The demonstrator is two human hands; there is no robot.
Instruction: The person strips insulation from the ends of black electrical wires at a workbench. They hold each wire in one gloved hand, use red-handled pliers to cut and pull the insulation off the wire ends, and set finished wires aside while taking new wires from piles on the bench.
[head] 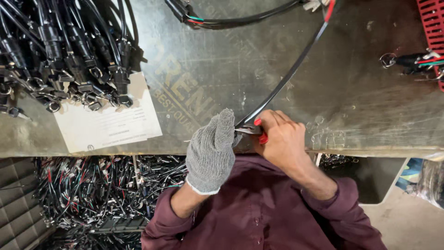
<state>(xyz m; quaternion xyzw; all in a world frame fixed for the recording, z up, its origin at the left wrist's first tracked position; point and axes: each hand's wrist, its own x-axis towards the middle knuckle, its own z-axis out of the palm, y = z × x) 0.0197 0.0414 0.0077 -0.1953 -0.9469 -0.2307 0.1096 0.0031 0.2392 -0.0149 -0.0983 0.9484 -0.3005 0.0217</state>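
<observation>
A: Obs. — left hand (210,153) in a grey knitted glove, grip closed around the near end of the long black sheathed cable (286,74), at the desk's (323,115) front edge.

B: Right hand (282,139)?

A: Bare, closed on a red-handled cutting tool (260,132), touching the cable end; likely the glove steadies it.

B: Surroundings?

A: Bundle of black connector leads (69,55) far left of the cable, on a white paper sheet (108,122); a red plastic crate (434,28) to the right.
</observation>
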